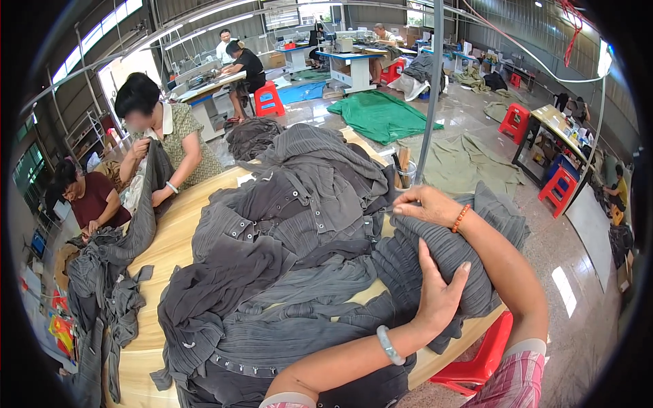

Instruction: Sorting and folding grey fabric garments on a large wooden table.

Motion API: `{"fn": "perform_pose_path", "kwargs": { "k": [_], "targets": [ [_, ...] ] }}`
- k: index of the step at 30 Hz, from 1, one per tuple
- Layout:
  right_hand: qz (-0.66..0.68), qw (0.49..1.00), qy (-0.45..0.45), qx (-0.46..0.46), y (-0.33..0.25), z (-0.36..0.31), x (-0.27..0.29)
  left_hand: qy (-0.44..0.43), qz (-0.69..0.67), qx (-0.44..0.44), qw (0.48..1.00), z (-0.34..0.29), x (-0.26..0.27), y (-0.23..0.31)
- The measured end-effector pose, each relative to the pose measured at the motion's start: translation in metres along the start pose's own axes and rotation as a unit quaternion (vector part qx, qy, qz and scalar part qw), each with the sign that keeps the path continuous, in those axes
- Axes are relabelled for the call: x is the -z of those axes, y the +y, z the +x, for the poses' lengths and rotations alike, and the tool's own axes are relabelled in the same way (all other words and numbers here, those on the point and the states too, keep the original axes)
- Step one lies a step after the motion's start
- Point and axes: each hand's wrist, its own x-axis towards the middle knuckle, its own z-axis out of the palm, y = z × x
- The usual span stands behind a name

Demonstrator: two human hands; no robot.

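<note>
A thick folded bundle of dark grey crinkled garments (476, 285) lies at the right edge of the table. My left hand (435, 296), below a pale bangle, rests against its near side, thumb and forefinger stretched apart. Over the bundle's far end is my right hand (430, 206), with an orange bead bracelet. Its thumb and fingertips are pinched together; whatever is between them is too small to make out. A big heap of dark grey garments (299, 197) with metal snaps or eyelets spreads to the left of my hands. Another grey garment (286, 340) with a row of snaps lies nearest me.
Across the wooden table (160, 272), a person (170, 129) holds up a grey garment, with another person (95, 200) beside them. A metal pole (430, 102) rises by a container of tools (405, 170). A red stool (479, 360) stands below the right table edge. Green cloth (381, 114) covers floor beyond.
</note>
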Motion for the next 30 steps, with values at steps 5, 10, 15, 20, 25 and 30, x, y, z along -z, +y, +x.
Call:
{"fn": "perform_pose_path", "kwargs": {
  "k": [5, 10, 15, 20, 25, 30],
  "targets": [
    [0.0, 0.996, 0.089, -0.001, 0.0, -0.002, 0.035, -0.039, 0.087, -0.037, 0.995, -0.021, 0.004, 0.035],
    [0.014, 0.991, 0.131, -0.036, 0.012, -0.04, 0.07, -0.134, 0.49, -0.265, 0.82, 0.002, 0.025, 0.051],
    [-0.054, 0.982, 0.075, -0.168, 0.037, -0.081, 0.069, -0.231, 0.636, -0.272, 0.684, 0.058, 0.026, 0.047],
    [-0.073, 0.971, 0.051, -0.223, 0.054, -0.103, 0.047, -0.271, 0.62, -0.2, 0.709, 0.07, 0.039, 0.028],
    [-0.124, 0.974, 0.146, -0.12, 0.07, -0.115, 0.025, -0.267, 0.615, -0.201, 0.714, 0.067, 0.043, 0.014],
    [-0.17, 0.969, 0.123, -0.133, 0.068, -0.104, 0.018, -0.234, 0.601, -0.208, 0.735, 0.064, 0.057, 0.008]
  ]
}}
